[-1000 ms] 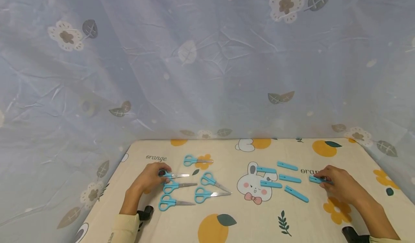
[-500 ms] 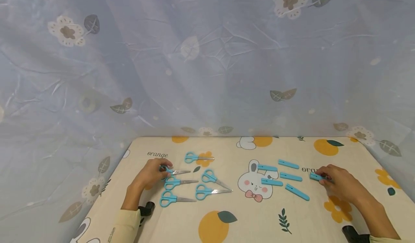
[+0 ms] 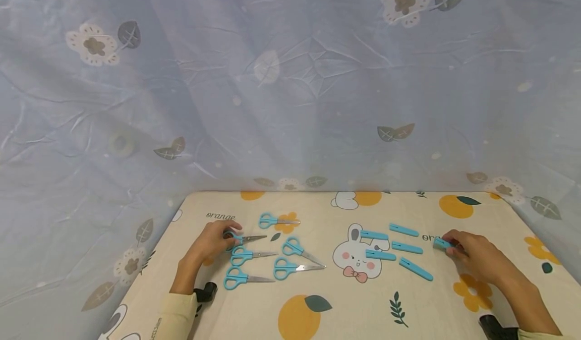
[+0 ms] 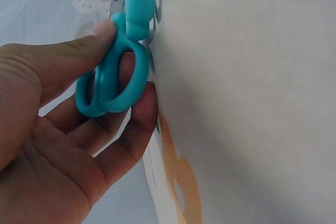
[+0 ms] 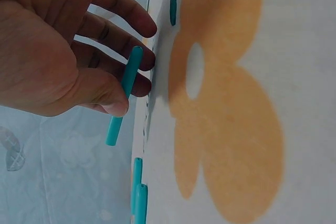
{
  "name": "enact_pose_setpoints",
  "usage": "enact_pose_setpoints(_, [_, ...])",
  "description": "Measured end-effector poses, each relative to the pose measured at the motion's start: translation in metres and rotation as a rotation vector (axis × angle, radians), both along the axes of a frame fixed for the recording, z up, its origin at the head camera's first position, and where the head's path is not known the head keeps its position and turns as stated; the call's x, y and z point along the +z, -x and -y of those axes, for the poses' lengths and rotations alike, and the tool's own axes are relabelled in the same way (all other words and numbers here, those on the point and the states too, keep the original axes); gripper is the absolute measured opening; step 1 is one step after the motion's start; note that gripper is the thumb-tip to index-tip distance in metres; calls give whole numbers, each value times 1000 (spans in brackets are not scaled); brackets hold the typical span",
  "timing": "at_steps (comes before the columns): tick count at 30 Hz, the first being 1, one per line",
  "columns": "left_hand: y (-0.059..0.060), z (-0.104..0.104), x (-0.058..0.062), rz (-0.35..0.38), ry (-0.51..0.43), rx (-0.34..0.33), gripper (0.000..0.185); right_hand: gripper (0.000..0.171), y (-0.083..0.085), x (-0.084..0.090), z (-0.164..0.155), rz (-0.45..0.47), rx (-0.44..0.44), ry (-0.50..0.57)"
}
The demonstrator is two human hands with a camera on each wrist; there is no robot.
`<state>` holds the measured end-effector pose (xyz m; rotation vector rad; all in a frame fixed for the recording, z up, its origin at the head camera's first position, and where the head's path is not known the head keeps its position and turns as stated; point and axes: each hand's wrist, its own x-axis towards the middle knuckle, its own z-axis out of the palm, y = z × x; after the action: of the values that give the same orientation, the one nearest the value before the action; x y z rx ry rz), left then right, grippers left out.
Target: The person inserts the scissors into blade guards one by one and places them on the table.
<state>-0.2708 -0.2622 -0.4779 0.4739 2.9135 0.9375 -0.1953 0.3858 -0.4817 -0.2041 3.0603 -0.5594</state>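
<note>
The left hand (image 3: 210, 241) pinches a pair of blue-handled scissors (image 4: 113, 72) by the loops, thumb on top and fingers (image 4: 137, 121) curled beneath, as the left wrist view shows. Gripping at the loops keeps the hand well off the blade, which points right, toward the middle of the bench (image 3: 345, 299). This pair sits at the left side of the bench, at the top of a loose cluster: four more scissors (image 3: 290, 268) lie flat just beside and below it, and a sixth pair (image 3: 277, 222) lies a little farther back.

The right hand (image 3: 474, 257) pinches one blue blade cover (image 5: 123, 95) between thumb and curled fingers (image 5: 116, 31), holding it near one end so the other end stays free. In the right wrist view the cover looks raised just clear of the cloth. Four other blade covers (image 3: 405, 249) lie near it to the left, beside a printed rabbit (image 3: 355, 257).

The bench wears a cream cloth (image 3: 422, 309) printed with oranges, flowers and the word "orange". Behind it hangs a creased pale blue curtain (image 3: 290, 88) with flower and leaf motifs, closing off the room.
</note>
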Motion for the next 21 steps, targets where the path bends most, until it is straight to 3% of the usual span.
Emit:
enact_pose_setpoints(15, [-1,1,2,30,-110,55,43,31,0,5,-3,-5,17,29])
enact_pose_setpoints(21, [-2,1,6,105,-208,71,44,31,1,4,-1,-11,10,81])
